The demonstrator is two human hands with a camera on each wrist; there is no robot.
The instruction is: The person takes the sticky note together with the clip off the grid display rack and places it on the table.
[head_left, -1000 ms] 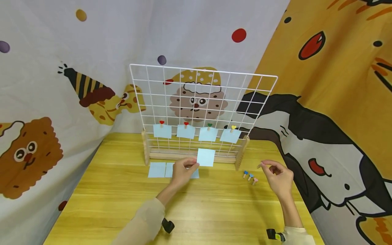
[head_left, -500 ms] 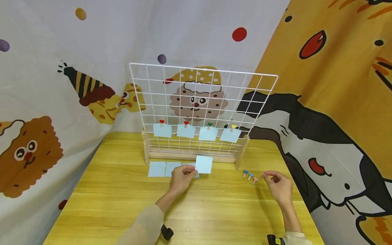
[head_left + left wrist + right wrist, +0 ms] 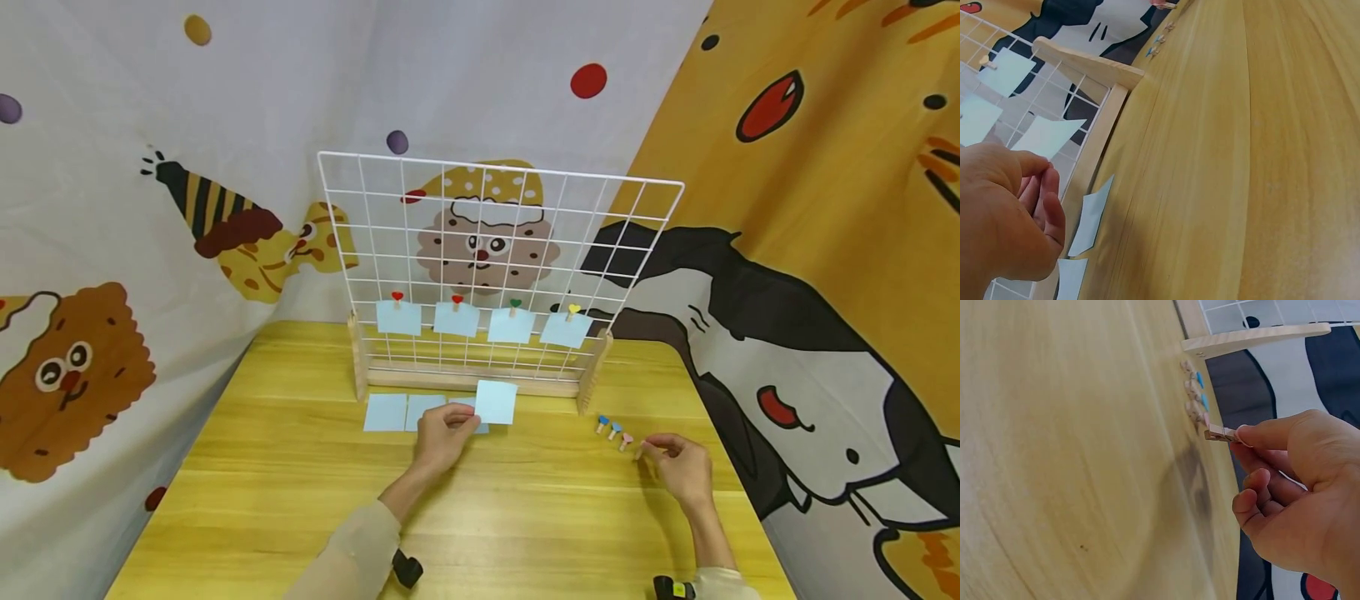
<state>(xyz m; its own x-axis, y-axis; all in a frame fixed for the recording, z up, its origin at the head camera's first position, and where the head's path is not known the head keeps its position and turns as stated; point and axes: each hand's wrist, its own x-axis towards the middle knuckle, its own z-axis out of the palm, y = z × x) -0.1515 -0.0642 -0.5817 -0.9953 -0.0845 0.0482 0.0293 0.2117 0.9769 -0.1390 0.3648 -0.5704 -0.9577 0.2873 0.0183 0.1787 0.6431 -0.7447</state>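
My left hand pinches a pale blue square paper note by its left edge, raised in front of the rack's wooden base. Under and beside that hand, more blue notes lie in a row on the table, partly covered by it. On the right, my right hand holds a small wooden clothespin between thumb and forefinger, just above the tabletop. Three more clothespins, two with blue tops and one pink, lie close by to the left of those fingers.
A white wire grid stands upright on a wooden base at the back of the table. Several blue notes hang on it in a row under heart-topped clothespins. A printed curtain encloses the back and right.
My left hand has come down slightly with its note, away from the grid. The right hand has lowered toward the table, still holding its clothespin.
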